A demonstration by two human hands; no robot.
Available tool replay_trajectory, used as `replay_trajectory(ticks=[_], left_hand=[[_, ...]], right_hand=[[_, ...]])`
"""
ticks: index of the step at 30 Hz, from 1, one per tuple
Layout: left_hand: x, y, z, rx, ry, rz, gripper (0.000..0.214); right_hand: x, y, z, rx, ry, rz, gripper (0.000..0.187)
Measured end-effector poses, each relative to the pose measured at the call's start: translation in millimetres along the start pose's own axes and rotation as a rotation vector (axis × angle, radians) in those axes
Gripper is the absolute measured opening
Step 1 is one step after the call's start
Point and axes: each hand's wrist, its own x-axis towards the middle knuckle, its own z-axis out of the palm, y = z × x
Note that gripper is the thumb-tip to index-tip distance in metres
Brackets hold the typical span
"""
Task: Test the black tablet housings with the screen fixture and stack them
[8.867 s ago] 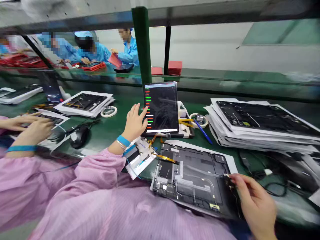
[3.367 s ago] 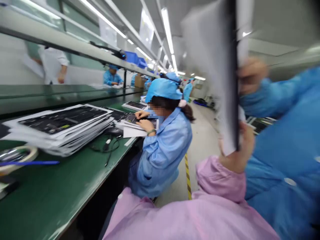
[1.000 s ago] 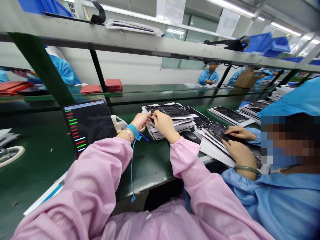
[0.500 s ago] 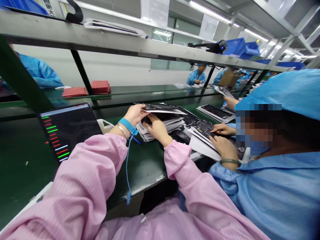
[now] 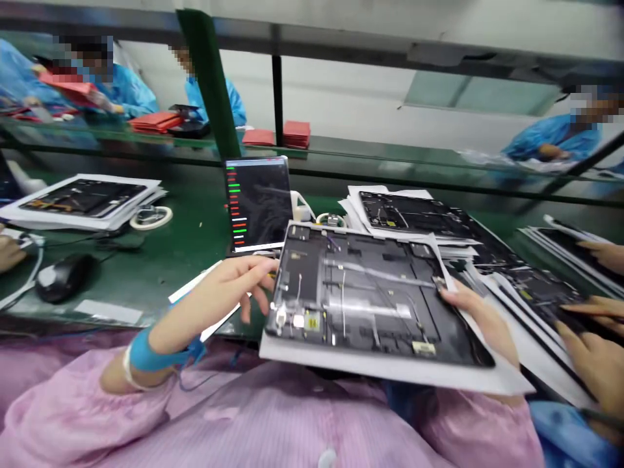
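Head view: a black device casing, its inner side facing up, lies between the two hands, in front of the person's body, with a white sheet beneath it. Its long axis runs left to right across the body, the right end slightly nearer the person. The right hand is the nearer one, pinching casing and sheet at the right edge, thumb on top; its other fingers are mostly hidden. The left hand is just beside the left edge, fingers loosely spread and bent, with nothing visible in them; whether the fingertips touch the casing, I cannot tell. From this hand, the casing lies to the right. Behind the casing's left end, a lit screen stands on the green tabletop; a stack of similar casings sits behind its right end.
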Motion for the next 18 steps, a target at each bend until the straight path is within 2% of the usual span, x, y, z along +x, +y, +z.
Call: replay_trajectory(ticks=[3,5,6,8,11,13,16,18], left_hand=[[9.0,-44.9,2.4,0.651,0.273,0.329,0.033],[20.6,-62.1,5.7,1.013,0.321,0.535,0.025],[26.2,-66.4,6.4,1.127,0.319,0.596,0.022],[35.4,-67.3,3.9,1.214,0.357,0.642,0.019],[43.6,-55.9,-7.9,1.001,0.488,0.564,0.012],[47.3,-44.7,-16.9,0.711,0.471,0.453,0.008],[53.1,-29.5,-25.2,0.286,0.229,0.292,0.009],[57.2,-22.8,-26.3,0.07,0.019,0.209,0.015]], right_hand=[[-18.0,13.1,6.0,0.096,0.05,0.234,0.047],[-25.0,18.6,6.3,0.115,0.043,0.306,0.052],[-26.9,20.4,6.5,0.118,0.036,0.33,0.054],[-27.8,22.7,10.2,0.134,0.009,0.376,0.058],[-23.0,26.8,30.0,0.196,-0.041,0.419,0.057],[-16.7,32.4,50.0,0.261,-0.107,0.418,0.054],[-7.1,44.4,74.1,0.315,-0.259,0.387,0.053],[-4.4,49.9,79.6,0.218,-0.296,0.312,0.052]])
